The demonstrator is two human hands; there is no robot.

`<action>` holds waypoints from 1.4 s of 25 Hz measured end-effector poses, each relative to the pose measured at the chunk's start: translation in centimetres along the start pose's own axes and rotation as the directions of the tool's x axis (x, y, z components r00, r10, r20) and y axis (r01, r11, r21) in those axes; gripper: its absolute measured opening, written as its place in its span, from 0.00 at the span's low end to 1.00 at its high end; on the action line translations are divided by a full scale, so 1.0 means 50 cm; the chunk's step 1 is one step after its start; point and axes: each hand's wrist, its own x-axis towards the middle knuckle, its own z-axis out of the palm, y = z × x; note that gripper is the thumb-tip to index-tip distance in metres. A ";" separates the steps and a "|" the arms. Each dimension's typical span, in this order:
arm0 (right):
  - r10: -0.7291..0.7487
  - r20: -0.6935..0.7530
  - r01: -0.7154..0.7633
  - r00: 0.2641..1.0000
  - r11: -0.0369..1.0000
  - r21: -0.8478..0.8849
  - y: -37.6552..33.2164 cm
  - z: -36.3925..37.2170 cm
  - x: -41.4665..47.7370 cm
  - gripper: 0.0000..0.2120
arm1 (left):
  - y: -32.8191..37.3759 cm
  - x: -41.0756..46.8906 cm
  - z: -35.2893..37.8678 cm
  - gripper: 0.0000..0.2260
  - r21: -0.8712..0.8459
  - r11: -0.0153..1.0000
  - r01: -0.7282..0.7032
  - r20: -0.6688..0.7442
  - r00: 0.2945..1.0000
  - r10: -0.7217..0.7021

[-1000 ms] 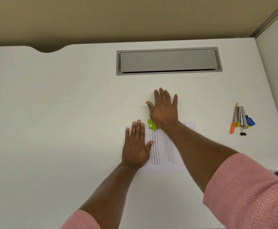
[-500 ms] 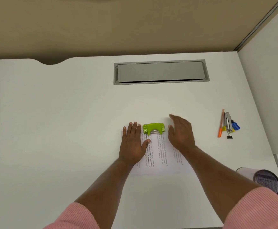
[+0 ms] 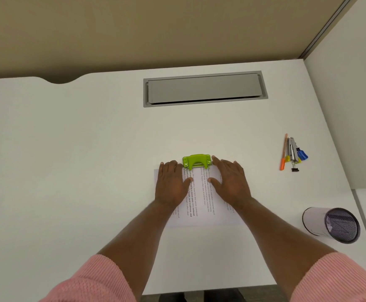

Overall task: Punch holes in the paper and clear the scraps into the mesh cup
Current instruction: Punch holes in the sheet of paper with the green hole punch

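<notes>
Paper (image 3: 201, 199): one printed sheet lying flat on the white desk (image 3: 90, 171), in front of the person. Its 12 o'clock edge is fed into the slot of the punch.
Hole punch (image 3: 197, 161): small, green, astride that 12 o'clock edge. Lever is up; nothing bears on it.
Left hand (image 3: 172, 186): flat on the sheet's 9 o'clock side, fingers straight and close together, thumb out toward the print. It pinches nothing.
Right hand (image 3: 232, 184): flat on the 3 o'clock side, fingers straight and slightly spread. The forefinger tip lies just beside the punch's right end; contact cannot be confirmed.
Handling, paper: judged light, limp and quick to slide on the smooth desk. Pinning it under flat palms suits it; lift by an edge, not the middle.
Handling, punch: judged rigid and light enough to creep. Press down on the middle of the lever.
Mesh cup (image 3: 332, 224): at 4 o'clock from the sheet, well apart, near the desk edge. White outside, dark mesh inside, mouth toward the camera. Standing or lying cannot be told.
Cup contents: no scraps made out.
Other items: pens and clips (image 3: 292, 152) at 2 o'clock; grey hatch (image 3: 204, 89) at 12 o'clock.
</notes>
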 end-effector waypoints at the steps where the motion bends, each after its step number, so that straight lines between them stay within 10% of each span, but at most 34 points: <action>1: -0.001 0.001 0.001 1.000 1.000 -0.002 -0.001 0.002 -0.006 0.35 | 0.002 -0.004 0.001 0.23 -0.003 1.000 0.010 0.000 1.000 -0.010; 17: 0.104 -0.092 -0.087 0.990 0.981 0.175 -0.043 0.022 -0.128 0.33 | 0.027 -0.078 0.022 0.08 -0.193 0.972 0.135 0.187 0.977 -0.099; 23: 0.596 -0.152 -0.453 0.788 0.730 0.512 -0.015 -0.004 -0.196 0.32 | 0.003 -0.094 -0.002 0.06 -0.369 0.869 0.330 0.286 0.930 -0.231; 30: 0.764 -0.089 -0.469 0.639 0.479 0.742 -0.049 0.009 -0.292 0.34 | -0.026 -0.129 -0.015 0.08 -0.506 0.733 0.455 0.304 0.889 -0.342; 35: 0.745 0.092 -0.402 0.661 0.247 0.882 -0.124 0.017 -0.287 0.27 | -0.028 -0.146 -0.038 0.09 -0.613 0.600 0.514 0.301 0.854 -0.424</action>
